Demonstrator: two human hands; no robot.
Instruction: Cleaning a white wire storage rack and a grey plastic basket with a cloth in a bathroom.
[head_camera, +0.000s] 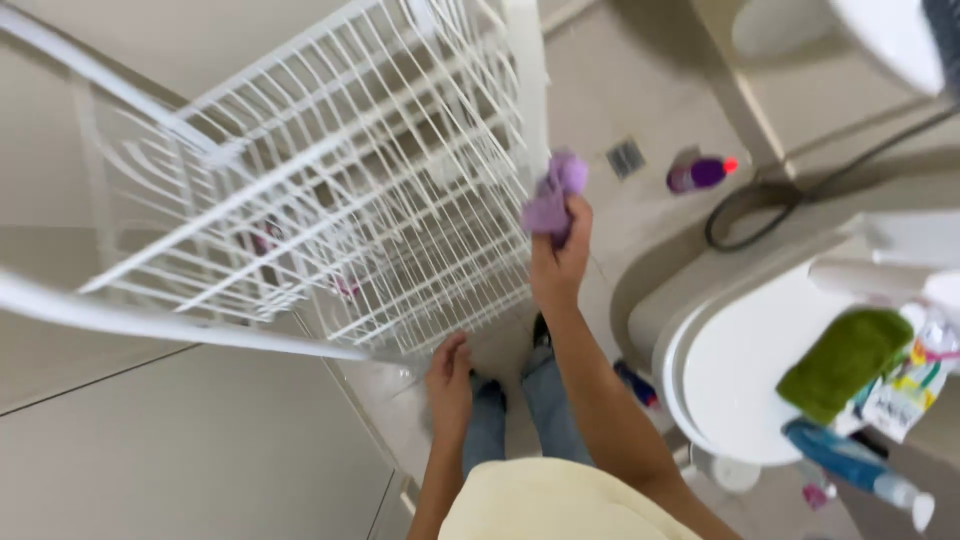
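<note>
A white wire rack (330, 190) with tiered shelves fills the upper left of the view. My right hand (560, 255) is raised and shut on a crumpled purple cloth (553, 195), which presses against the rack's right edge. My left hand (450, 385) rests lower, by the front corner of the rack's lowest shelf, fingers loosely curled; whether it grips the wire is unclear. My legs in blue jeans and dark shoes stand on the tiled floor below.
A white toilet (735, 370) with closed lid sits at right. A green cloth (843, 360), blue bottle (850, 462) and packets lie beside it. A purple bottle (700, 174), floor drain (625, 157) and dark hose (770, 200) are on the floor.
</note>
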